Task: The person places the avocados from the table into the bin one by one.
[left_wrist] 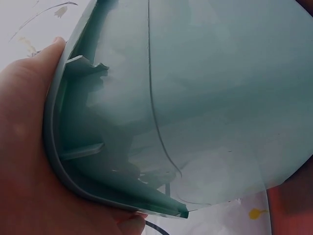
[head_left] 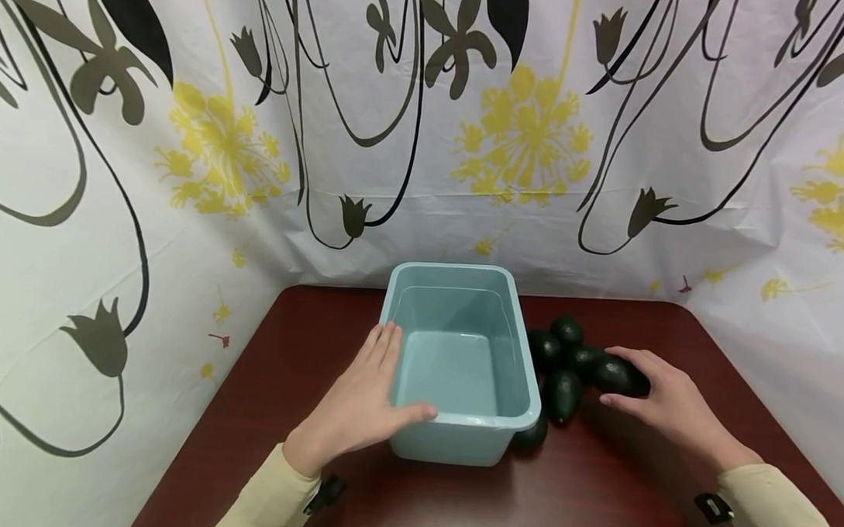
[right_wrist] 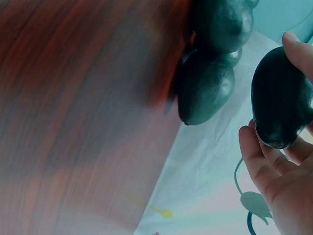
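Observation:
A light-blue plastic bin [head_left: 451,439] stands upright on the table, its inside bare. My left hand [head_left: 357,401] rests on its near left corner, fingers straight along the left rim and thumb over the front rim; the left wrist view shows this hand [left_wrist: 24,132] against the rim's outer edge. To the bin's right, my right hand [head_left: 675,400] grips a dark green avocado [head_left: 616,376] between thumb and fingers. In the right wrist view that avocado [right_wrist: 279,98] appears apart from the other avocados [right_wrist: 205,90].
Several loose avocados [head_left: 562,396] lie close along the bin's right side, one partly hidden under its front right rim. The dark red-brown wooden table [head_left: 581,494] meets a white patterned cloth [head_left: 437,217] at the back and sides.

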Motion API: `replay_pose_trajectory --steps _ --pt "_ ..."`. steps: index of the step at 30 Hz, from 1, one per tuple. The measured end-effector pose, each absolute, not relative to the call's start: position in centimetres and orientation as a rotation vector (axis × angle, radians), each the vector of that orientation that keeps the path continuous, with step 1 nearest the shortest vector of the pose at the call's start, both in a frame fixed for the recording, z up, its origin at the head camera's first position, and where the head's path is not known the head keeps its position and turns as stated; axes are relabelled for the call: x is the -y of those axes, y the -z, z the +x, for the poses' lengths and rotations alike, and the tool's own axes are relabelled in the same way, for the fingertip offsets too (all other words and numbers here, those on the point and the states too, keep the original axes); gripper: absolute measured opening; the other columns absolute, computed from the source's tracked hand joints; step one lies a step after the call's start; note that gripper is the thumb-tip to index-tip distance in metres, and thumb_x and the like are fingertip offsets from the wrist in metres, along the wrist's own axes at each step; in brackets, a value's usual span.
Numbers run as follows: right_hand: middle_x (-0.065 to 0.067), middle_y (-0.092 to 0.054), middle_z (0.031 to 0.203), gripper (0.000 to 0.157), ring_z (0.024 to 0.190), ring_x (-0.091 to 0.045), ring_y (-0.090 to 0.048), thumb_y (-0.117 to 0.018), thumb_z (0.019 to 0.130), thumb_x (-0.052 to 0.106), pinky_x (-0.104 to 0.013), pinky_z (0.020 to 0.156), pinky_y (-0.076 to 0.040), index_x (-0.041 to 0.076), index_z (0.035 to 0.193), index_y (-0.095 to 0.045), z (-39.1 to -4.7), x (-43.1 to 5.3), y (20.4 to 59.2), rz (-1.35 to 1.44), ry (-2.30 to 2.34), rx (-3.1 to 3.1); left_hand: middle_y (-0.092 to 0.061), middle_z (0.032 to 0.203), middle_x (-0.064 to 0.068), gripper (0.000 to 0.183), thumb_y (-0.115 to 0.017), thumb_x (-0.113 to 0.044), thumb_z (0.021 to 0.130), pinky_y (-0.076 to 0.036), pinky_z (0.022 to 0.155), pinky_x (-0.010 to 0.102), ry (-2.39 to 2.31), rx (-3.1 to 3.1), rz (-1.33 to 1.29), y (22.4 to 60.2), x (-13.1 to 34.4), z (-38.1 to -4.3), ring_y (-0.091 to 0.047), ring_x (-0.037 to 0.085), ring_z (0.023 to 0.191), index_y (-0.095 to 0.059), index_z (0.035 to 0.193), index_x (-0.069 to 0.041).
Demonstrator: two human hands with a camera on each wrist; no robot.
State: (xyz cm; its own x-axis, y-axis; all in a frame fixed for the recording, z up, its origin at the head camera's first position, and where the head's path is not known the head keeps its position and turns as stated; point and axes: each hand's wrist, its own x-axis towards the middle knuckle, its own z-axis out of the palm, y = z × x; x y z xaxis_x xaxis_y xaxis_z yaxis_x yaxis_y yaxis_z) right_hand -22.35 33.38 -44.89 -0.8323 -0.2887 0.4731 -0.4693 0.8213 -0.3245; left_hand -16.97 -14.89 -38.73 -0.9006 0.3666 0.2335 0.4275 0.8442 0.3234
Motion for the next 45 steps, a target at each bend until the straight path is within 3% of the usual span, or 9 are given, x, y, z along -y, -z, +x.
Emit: replay_pose_trajectory --steps 5,12,16,21,30,45 --pt "0.013 -0.060 0.120 0.075 0.099 -0.001 -0.052 -0.091 0.072 0.046 -0.015 0.080 -0.036 0.029 0.137 -0.059 -22.3 -33.0 44.4 0.559 -0.647 2.574 -0.010 0.168 0.010 0.128 -0.045 -0.093 0.075 -0.022 0.118 0.041 0.560 2.846 -0.609 38.7 14.8 -17.0 -0.004 0.023 0.154 -0.012 0.161 -0.004" --pt "0.007 -0.061 0.128 0.078 0.111 -0.009 -0.053 -0.090 0.072 0.046 -0.011 0.085 -0.033 0.028 0.140 -0.058 -22.3 -32.5 43.6 0.546 -0.667 2.556 -0.010 0.168 0.009 0.130 -0.046 -0.094 0.073 -0.024 0.118 0.041 0.576 2.837 -0.580 38.8 14.8 -16.9 -0.006 0.023 0.154 -0.013 0.161 -0.004" --pt "0.007 -0.061 0.129 0.077 0.113 -0.002 -0.051 -0.091 0.071 0.046 -0.008 0.085 -0.032 0.030 0.139 -0.059 -22.2 -32.2 43.1 0.522 -0.696 2.552 -0.010 0.168 0.009 0.130 -0.047 -0.094 0.073 -0.024 0.118 0.041 0.594 2.838 -0.573 38.9 14.8 -16.8 -0.006 0.024 0.154 -0.014 0.161 -0.003" --pt "0.008 -0.060 0.130 0.076 0.113 0.005 -0.048 -0.091 0.071 0.044 -0.007 0.085 -0.031 0.030 0.139 -0.059 -22.3 -31.8 42.7 0.512 -0.749 2.546 -0.009 0.168 0.009 0.129 -0.050 -0.091 0.074 -0.024 0.118 0.041 0.592 2.840 -0.571 38.9 14.7 -16.8 -0.007 0.025 0.154 -0.014 0.161 -0.003" --pt "0.014 -0.059 0.128 0.075 0.105 0.002 -0.053 -0.091 0.072 0.042 -0.007 0.082 -0.037 0.040 0.138 -0.056 -22.5 -30.9 41.7 0.491 -0.825 2.535 -0.010 0.168 0.009 0.127 -0.052 -0.089 0.076 -0.025 0.118 0.042 0.589 2.827 -0.576 39.0 14.8 -16.9 -0.007 0.024 0.154 -0.015 0.161 -0.003" --pt "0.015 -0.061 0.126 0.074 0.101 0.001 -0.056 -0.091 0.073 0.040 -0.009 0.079 -0.040 0.035 0.138 -0.059 -22.7 -29.4 40.1 0.471 -0.885 2.504 -0.007 0.168 0.007 0.128 -0.047 -0.093 0.074 -0.024 0.118 0.042 0.582 2.851 -0.566 38.8 14.7 -16.8 -0.004 0.023 0.154 -0.012 0.161 -0.005"
